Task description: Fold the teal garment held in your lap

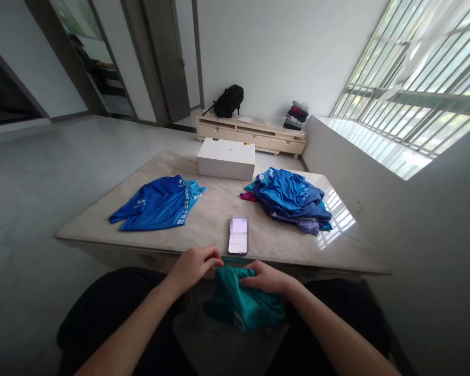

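A bunched green cloth garment (243,300) hangs between my knees, just below the near edge of the table. My right hand (268,278) grips its upper right part, thumb on top. With fingers pinched together, my left hand (198,265) holds the garment's upper left edge. What kind of garment it is cannot be made out; a pale mark shows low on it. Right behind my hands a phone (238,237) lies on the table with its screen lit. On the left a blue shirt (156,202) with white print lies flat, a lighter blue cloth (195,190) under its right side.
A heap of blue and purple garments (290,193) lies on the table's (215,209) right. A white box (226,163) stands at its far edge. Behind, a low cabinet (254,138) bears a black backpack (229,100) and folded clothes (296,115). A wall and barred window (407,94) flank the right.
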A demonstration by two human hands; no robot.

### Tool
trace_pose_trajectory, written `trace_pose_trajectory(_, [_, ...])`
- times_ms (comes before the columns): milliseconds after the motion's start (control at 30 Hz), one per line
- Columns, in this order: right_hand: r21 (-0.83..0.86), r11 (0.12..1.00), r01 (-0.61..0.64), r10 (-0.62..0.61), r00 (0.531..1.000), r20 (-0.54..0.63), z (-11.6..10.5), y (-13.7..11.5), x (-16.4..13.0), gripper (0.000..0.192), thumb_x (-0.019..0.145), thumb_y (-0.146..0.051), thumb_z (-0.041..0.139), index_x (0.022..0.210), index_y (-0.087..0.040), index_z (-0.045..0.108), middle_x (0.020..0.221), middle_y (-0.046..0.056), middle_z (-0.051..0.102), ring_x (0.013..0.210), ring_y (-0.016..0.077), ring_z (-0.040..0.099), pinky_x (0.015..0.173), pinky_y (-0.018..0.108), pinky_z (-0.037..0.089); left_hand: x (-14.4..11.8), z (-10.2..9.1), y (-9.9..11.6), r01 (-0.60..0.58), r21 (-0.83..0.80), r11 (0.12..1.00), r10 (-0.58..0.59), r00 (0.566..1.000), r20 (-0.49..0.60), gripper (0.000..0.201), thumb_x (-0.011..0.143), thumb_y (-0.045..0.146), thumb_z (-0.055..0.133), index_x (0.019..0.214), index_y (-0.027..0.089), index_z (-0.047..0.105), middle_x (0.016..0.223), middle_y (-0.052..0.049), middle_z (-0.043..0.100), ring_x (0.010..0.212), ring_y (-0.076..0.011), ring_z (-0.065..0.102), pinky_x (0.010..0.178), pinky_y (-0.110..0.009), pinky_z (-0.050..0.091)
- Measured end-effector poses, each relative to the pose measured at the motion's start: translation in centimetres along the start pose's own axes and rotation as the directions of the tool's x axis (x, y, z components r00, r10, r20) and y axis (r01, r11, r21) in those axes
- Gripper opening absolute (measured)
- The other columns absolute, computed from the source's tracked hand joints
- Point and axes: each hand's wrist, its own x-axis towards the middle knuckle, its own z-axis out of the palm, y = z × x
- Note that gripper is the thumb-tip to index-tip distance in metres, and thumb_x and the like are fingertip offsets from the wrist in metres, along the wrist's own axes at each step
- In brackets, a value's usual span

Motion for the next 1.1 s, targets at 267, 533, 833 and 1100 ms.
trace_pose_trajectory(267, [0.129, 0.992, 0.009, 0.008, 0.992, -0.127, 2.2, 2.1, 0.6, 0.033, 0.085, -0.048, 0.075, 0.085, -0.015, 0.075, 0.068, -0.002, 0.062, 0.06, 0.0113, 0.049, 0.061, 0.024, 0.044, 0.6, 3.4, -2.1, -0.097, 0.025, 0.995, 0.095, 0.992, 0.088, 0.027, 0.098, 0.024, 0.049, 0.101, 0.023, 0.075, 0.097, -0.005, 0.08, 0.09, -0.024, 0.074, 0.079, -0.03, 0.051])
trace_pose_trajectory(533, [0.197, 0.98, 0.036, -0.001, 0.984, -0.177, 2.6, 4.0, 0.5, 0.04, 0.08, -0.053, 0.08, 0.089, -0.015, 0.076, 0.067, -0.003, 0.06, 0.06, 0.0104, 0.045, 0.059, 0.023, 0.039, -1.6, 6.4, -1.9, -0.247, -0.049, 0.968, 0.252, 0.952, 0.176, 0.053, 0.074, 0.0, 0.056, 0.12, 0.022, 0.07, 0.148, -0.008, 0.061, 0.137, -0.0244, 0.056, 0.117, -0.035, 0.041])
trace_pose_trajectory(833, [0.123, 0.992, 0.033, -0.002, 0.969, -0.247, 3.2, 5.9, -0.2, 0.054, 0.083, -0.064, 0.074, 0.108, -0.016, 0.077, 0.091, 0.003, 0.074, 0.079, 0.0169, 0.062, 0.073, 0.026, 0.049, -2.1, 5.6, -1.4, -0.19, -0.101, 0.977, 0.191, 0.982, 0.006, 0.015, 0.079, 0.011, 0.058, 0.083, 0.021, 0.068, 0.088, -0.002, 0.073, 0.089, -0.0221, 0.068, 0.082, -0.031, 0.05])
trace_pose_trajectory(1100, [-0.133, 0.953, -0.273, 0.202, 0.897, -0.393, 6.4, 8.9, 1.7, 0.042, 0.101, -0.051, 0.057, 0.087, -0.014, 0.073, 0.09, 0.006, 0.074, 0.083, 0.0207, 0.068, 0.079, 0.036, 0.055, -4.2, 8.7, 0.2, -0.188, -0.211, 0.959, 0.16, 0.976, -0.145, 0.015, 0.1, 0.028, 0.053, 0.099, 0.022, 0.067, 0.095, -0.002, 0.074, 0.091, -0.0193, 0.071, 0.085, -0.027, 0.053])
